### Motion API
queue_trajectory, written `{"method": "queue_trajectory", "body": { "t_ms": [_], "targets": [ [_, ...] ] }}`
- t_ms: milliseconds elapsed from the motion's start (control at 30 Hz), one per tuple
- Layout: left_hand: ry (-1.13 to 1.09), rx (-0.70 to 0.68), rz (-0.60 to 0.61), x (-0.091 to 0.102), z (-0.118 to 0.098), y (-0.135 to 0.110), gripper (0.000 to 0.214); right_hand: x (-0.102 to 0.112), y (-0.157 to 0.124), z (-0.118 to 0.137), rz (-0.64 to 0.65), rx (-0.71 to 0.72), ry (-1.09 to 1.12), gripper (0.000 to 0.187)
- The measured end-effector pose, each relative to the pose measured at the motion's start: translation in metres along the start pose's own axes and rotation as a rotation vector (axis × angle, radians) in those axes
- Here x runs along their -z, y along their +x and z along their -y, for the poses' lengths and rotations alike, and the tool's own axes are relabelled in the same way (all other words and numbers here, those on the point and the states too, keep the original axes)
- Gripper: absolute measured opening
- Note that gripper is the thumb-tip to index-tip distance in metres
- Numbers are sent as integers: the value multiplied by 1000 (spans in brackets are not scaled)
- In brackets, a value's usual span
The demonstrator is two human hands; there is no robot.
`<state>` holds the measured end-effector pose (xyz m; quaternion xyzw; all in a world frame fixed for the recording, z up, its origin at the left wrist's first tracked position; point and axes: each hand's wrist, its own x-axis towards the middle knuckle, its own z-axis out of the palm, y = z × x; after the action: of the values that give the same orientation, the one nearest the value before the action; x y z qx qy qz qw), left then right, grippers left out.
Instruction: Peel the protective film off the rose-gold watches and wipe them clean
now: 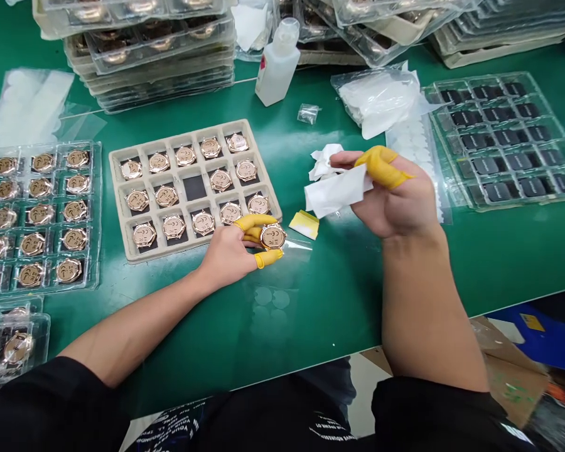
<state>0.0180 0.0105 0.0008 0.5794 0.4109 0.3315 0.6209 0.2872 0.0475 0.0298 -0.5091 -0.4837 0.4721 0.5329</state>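
Observation:
My left hand (238, 251), with yellow finger cots, pinches a rose-gold watch case (274, 236) by its edges, its marked back facing up. Just behind it lies a beige compartment tray (195, 210) of similar watch cases; one middle compartment shows only its dark base. On the right, my right hand (390, 188) is raised above the table, closed on a white wipe (336, 191) that hangs from the finger and thumb. A crumpled white tissue (326, 161) sits beyond that hand. Between my hands rests a small yellow-and-white piece (304, 224).
Left stands a clear tray (96, 216) of watch cases. Behind are stacked trays (164, 75), a white plastic bottle (277, 66) and a bag of white wipes (381, 97). At right lies a clear tray of black pieces (506, 135). Clear film with round stickers (272, 304) lies in front.

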Motion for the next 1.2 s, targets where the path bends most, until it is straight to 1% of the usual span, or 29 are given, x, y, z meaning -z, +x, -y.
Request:
{"method": "queue_trajectory", "body": {
  "t_ms": [67,133,233,300,333,500,567,633,700,767,800,833,867,967,1000,1033,1133,1167,1200],
  "targets": [
    [-4,7,2,0,0,0,56,-9,-3,5,1,-43,198,33],
    [-7,13,0,0,0,0,56,-19,-6,8,2,-91,330,36],
    [-14,16,-4,0,0,0,55,-32,-10,7,38,-159,354,41],
    [-19,7,-5,-1,0,0,56,-37,-13,5,109,-176,289,45],
    [-22,1,-4,-1,0,0,56,-38,-15,5,147,-160,222,46],
    [-36,0,-20,-1,1,0,51,-47,-31,14,240,31,-237,45],
    [-49,11,-32,-1,1,-1,53,-52,-38,19,299,123,-389,35],
    [-70,24,-32,-1,1,-1,55,-58,-43,19,351,279,-523,19],
    [-90,33,-31,-1,1,-1,55,-61,-44,16,344,441,-617,14],
    [-95,29,-32,-1,1,-1,52,-61,-42,12,255,532,-693,10],
    [-92,23,-38,-2,2,0,51,-60,-41,11,214,548,-727,8],
    [-91,18,-46,-2,2,0,51,-58,-39,10,200,556,-746,6],
    [-92,14,-53,-1,2,-1,51,-57,-38,10,215,559,-746,4],
    [-100,14,-41,-1,2,-1,52,-56,-38,10,375,560,-663,6],
    [-95,13,-31,-1,2,-1,52,-57,-39,10,406,555,-649,7],
    [-85,13,-23,0,2,-2,52,-58,-39,10,403,547,-657,8],
    [-74,18,-32,-1,0,-2,51,-58,-40,11,306,517,-738,10],
    [-84,20,-40,-1,0,-2,51,-57,-40,12,308,502,-737,10],
    [-98,22,-44,-1,0,-2,52,-56,-40,13,345,488,-706,10]
  ]
}}
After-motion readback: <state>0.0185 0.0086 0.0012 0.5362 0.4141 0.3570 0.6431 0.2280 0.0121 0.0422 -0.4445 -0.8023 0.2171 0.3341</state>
